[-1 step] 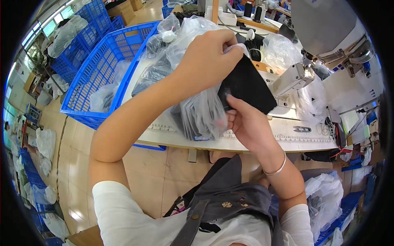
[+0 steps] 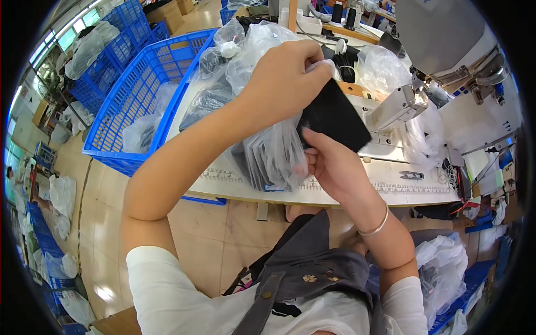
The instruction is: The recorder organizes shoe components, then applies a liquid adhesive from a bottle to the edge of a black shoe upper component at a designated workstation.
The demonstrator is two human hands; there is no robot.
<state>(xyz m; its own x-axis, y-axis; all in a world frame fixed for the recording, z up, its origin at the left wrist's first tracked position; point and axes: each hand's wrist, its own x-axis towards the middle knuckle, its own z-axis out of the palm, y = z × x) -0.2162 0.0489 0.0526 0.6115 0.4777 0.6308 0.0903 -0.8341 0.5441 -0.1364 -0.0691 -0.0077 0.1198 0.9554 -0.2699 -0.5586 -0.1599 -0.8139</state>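
A flat black rectangular piece [image 2: 338,120], perhaps fabric, is held over the white sewing table, partly beside and partly behind a crumpled clear plastic bag [image 2: 271,159]. My left hand [image 2: 293,75] pinches at the upper edge of the piece, with bag film by its fingertips. From below, my right hand [image 2: 335,162] grips the lower left edge of the piece, thumb on its face and fingers curled under by the bag's edge. How far the piece sits inside the bag is hidden. Dark contents show through the bag.
A sewing machine [image 2: 393,111] stands just right of my hands. Thread snips [image 2: 411,175] lie near the ruler strip [image 2: 385,188] along the table's front edge. A blue plastic crate [image 2: 120,159] is at left, and more clear bags [image 2: 382,70] lie behind.
My right hand and the black piece have shifted slightly to the left. My left hand has barely moved.
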